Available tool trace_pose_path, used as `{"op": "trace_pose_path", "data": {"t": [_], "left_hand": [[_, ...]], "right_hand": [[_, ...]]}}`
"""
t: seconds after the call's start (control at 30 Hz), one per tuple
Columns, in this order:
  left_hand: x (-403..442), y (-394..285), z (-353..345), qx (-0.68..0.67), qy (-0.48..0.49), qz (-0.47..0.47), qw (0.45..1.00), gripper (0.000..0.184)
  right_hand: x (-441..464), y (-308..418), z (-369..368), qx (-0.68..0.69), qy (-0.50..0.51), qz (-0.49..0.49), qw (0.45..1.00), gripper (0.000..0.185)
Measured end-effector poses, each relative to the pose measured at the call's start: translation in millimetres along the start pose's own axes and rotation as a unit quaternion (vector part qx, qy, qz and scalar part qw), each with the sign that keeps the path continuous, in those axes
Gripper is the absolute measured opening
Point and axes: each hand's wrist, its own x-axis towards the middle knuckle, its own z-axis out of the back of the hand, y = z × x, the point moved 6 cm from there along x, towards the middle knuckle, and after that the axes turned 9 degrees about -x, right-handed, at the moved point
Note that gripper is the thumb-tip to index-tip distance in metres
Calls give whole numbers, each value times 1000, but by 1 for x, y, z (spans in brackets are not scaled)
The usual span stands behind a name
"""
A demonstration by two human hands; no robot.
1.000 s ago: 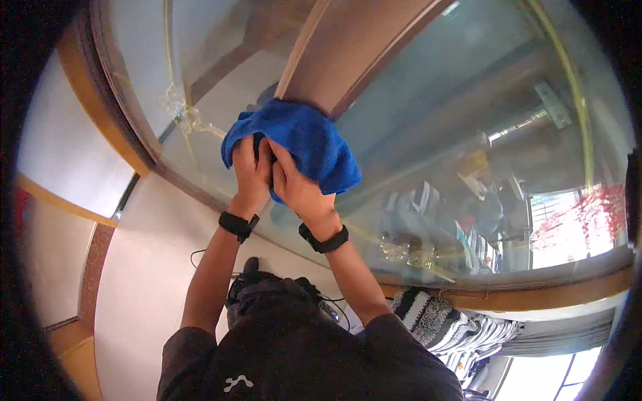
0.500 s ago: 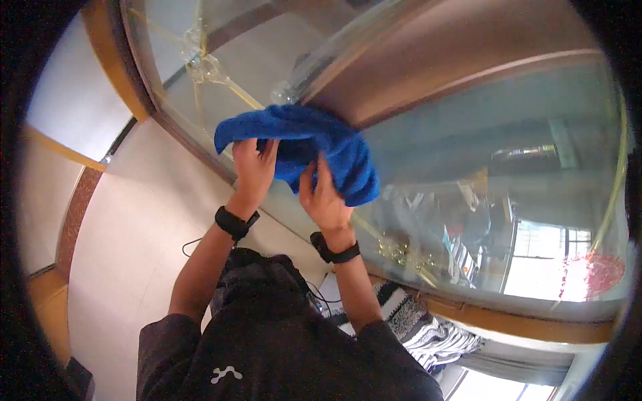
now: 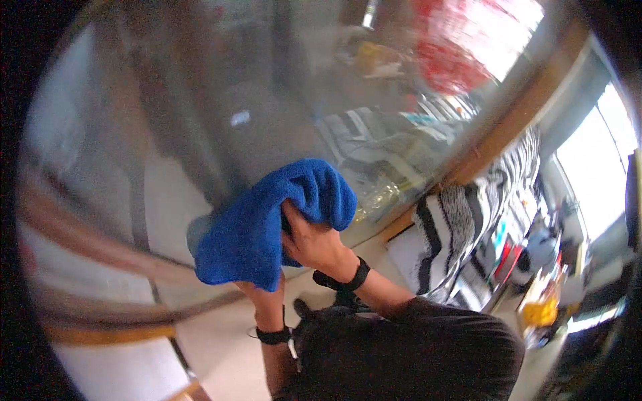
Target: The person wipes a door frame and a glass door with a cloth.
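A blue cloth (image 3: 251, 224) lies bunched against a large reflective glass pane (image 3: 267, 87). My right hand (image 3: 314, 244) is closed on the cloth's right part, its fingers partly tucked into the folds. Below the cloth's lower edge, my left hand (image 3: 264, 293) shows only at its wrist side; the cloth covers its fingers. Black bands circle both wrists.
A wooden frame (image 3: 521, 107) borders the glass on the right. Beyond it are a black-and-white striped fabric (image 3: 458, 220), a bright window (image 3: 598, 167), and a yellow item (image 3: 540, 311) among clutter. Pale floor (image 3: 221, 347) shows below.
The view has swung toward the window side. The cloth, earlier spread above both hands, now hangs over my left hand and hides its fingers. My right hand has closed on the cloth.
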Motion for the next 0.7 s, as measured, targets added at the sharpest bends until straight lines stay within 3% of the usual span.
{"op": "trace_pose_path", "data": {"t": [0.03,0.1,0.27,0.33,0.47,0.53,0.63,0.7], "left_hand": [[6,-7,-5,-12,16,-27,999,35],[18,-32,-39,-6,128,12,992,46],[25,-94,-99,83,166,-81,979,44],[25,-115,-125,124,147,-87,978,46],[21,-126,-174,84,192,-30,977,58],[20,-141,-197,124,193,-96,969,52],[18,-160,-233,92,240,-85,963,44],[11,-178,-249,144,186,-144,961,40]], "right_hand": [[0,-9,4,-15,-13,-10,1000,51],[3,-37,41,-66,-57,-27,996,56],[1,-103,102,30,-195,-85,977,52],[5,-116,123,-8,-178,5,984,48],[3,-167,144,-7,-139,38,990,45],[-7,-197,155,-38,-144,6,989,46],[-19,-247,161,-30,-131,-50,990,47],[-22,-277,171,-21,-143,-24,989,47]]}}
